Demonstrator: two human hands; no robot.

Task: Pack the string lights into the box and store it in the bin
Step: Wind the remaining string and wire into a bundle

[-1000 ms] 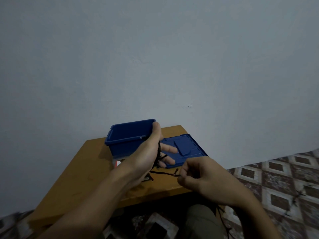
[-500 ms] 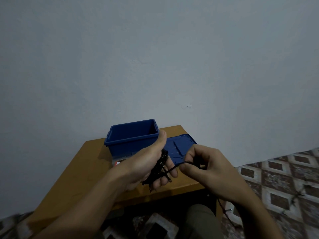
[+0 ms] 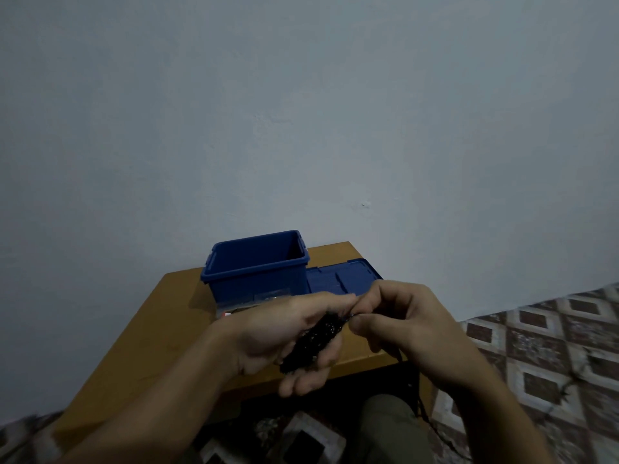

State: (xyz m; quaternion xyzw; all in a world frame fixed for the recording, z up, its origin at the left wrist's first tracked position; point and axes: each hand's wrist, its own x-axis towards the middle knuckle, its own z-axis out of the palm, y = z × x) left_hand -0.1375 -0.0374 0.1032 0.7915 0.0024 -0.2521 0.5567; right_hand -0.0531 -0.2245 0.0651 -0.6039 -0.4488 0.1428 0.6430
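My left hand (image 3: 284, 333) holds the coiled lights (image 3: 318, 339), fingers curled round them; my right hand (image 3: 402, 323) pinches the strand beside the coil, which looks limp, light and likely to tangle.

A plain, pale blue-grey wall (image 3: 301, 112) is shown behind a wooden bench (image 3: 160, 329) (orange-brown top) set against it; the floor (image 3: 552, 346) is covered in brown-and-white diamond-patterned tiles. The scene is dimly lit.

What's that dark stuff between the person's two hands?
In the head view, a black bundle of string lights: the left hand grips it, the right hand pinches its strand.
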